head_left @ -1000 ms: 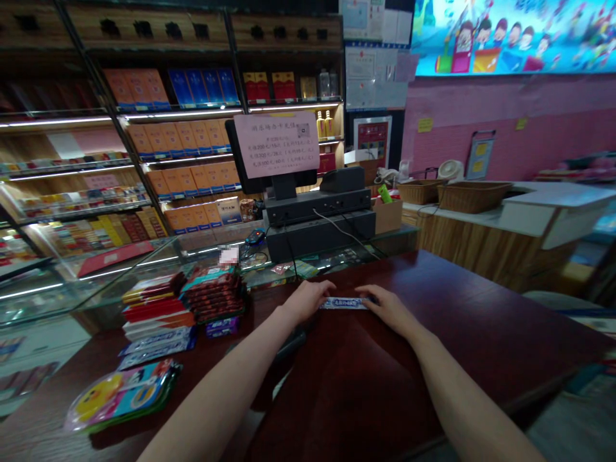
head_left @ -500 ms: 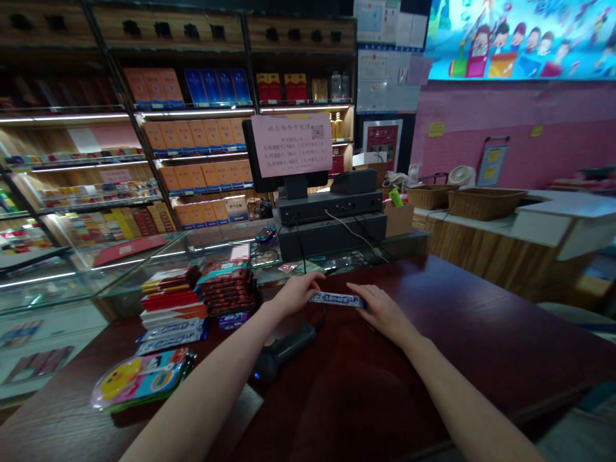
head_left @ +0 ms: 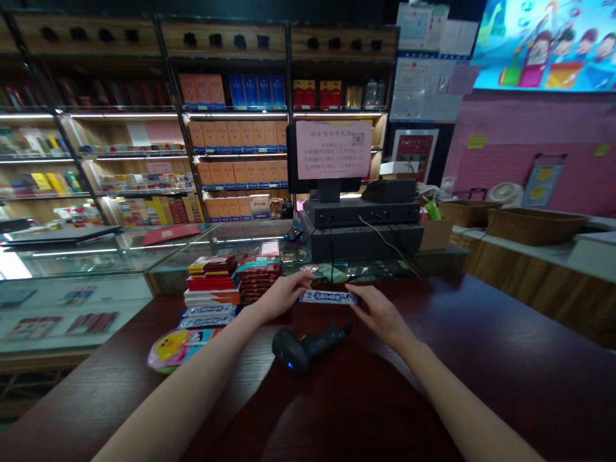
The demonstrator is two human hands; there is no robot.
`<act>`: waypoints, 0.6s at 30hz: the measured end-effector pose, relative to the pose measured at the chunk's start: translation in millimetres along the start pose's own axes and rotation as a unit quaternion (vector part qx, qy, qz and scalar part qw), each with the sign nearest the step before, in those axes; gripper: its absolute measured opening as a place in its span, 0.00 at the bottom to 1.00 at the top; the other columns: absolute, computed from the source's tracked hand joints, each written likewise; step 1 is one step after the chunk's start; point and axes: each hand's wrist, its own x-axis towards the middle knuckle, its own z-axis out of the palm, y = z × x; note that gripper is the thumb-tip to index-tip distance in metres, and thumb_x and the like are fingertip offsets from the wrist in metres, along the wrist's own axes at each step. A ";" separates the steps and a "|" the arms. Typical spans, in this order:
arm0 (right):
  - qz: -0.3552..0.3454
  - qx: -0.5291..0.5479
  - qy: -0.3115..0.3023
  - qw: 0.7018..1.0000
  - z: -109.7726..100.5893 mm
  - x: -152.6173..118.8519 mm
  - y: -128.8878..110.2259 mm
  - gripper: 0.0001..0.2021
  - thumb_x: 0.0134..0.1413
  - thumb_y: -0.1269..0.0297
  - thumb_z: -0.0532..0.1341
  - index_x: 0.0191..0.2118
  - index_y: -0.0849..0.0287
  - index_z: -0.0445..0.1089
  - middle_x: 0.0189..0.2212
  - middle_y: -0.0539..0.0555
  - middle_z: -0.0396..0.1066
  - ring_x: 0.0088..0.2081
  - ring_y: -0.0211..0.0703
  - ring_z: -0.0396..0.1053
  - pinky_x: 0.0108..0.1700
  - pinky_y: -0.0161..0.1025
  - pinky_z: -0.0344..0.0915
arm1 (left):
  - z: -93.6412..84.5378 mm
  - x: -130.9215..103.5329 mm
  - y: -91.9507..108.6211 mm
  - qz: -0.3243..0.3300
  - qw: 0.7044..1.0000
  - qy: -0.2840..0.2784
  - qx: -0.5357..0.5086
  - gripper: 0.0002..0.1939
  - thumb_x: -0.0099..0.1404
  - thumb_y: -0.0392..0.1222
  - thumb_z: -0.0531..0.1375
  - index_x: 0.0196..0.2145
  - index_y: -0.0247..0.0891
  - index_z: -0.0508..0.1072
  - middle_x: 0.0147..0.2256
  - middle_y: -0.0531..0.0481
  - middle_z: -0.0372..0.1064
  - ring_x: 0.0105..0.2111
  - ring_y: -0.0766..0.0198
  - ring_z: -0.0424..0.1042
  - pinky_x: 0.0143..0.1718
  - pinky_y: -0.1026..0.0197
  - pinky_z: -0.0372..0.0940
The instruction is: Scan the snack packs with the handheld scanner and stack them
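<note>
Moved since the earlier frame: the blue-and-white packet (head_left: 330, 296) and my two sets of fingers, all shifted leftward along the dark red bench (head_left: 486, 333) toward the stacked goods. View swung left; scanner (head_left: 310, 350) now clear of my left forearm (head_left: 202, 375).

Entries, left to right:

Duck-printed package (head_left: 168, 346), flat on the bench, its right part hidden by my left forearm.

Silver-blue packets (head_left: 206, 316), lying just behind the package.

Red-and-white stack (head_left: 212, 285), flat packs with some yellow, behind the silver-blue packets.

Brown-packet stack (head_left: 253, 289), directly beside the red-and-white stack, turquoise at its top.

My left fingers (head_left: 302, 278), closed on the left end of the blue-and-white packet.

Scanner, black, lying on the bench between my forearms, nearer me than the packet, blue light lit on its head.

Blue-and-white packet, narrow, held crosswise between my fingers; whether it touches the bench I cannot tell.

Monitor (head_left: 291, 157), beyond the packet, pink sheet (head_left: 332, 151) over its near face.

My right fingers (head_left: 362, 292), closed on the packet's right end.

Cardboard box (head_left: 436, 234), beside the dark register base (head_left: 360, 234).

Wicker baskets (head_left: 536, 226), two, farther right.
</note>
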 end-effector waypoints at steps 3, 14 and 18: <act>-0.001 0.017 0.001 1.000 12.9 14.4 -10.4 0.20 0.64 0.67 0.57 0.60 0.50 0.66 0.50 0.56 0.74 0.52 0.51 0.72 0.56 0.53 0.69 | -15.5 -19.3 -7.1 0.003 1.000 0.023 -0.010 0.18 0.68 0.35 0.55 0.55 0.42 0.68 0.43 0.50 0.79 0.45 0.62 0.77 0.50 0.59 0.68; -0.017 0.104 0.002 0.994 57.3 51.5 -49.0 0.19 0.62 0.68 0.60 0.58 0.50 0.67 0.50 0.55 0.75 0.52 0.49 0.72 0.56 0.49 0.68 | -38.0 -89.2 -39.8 0.042 0.973 0.126 0.189 0.29 0.63 0.40 0.66 0.60 0.44 0.64 0.57 0.44 0.70 0.58 0.54 0.68 0.62 0.45 0.59; 0.001 0.135 -0.005 0.991 70.8 58.8 -54.4 0.19 0.60 0.68 0.61 0.57 0.51 0.69 0.49 0.55 0.75 0.51 0.49 0.73 0.55 0.49 0.68 | -37.2 -106.0 -49.3 0.046 0.958 0.162 0.233 0.25 0.67 0.42 0.62 0.60 0.45 0.63 0.56 0.46 0.72 0.57 0.57 0.69 0.65 0.44 0.55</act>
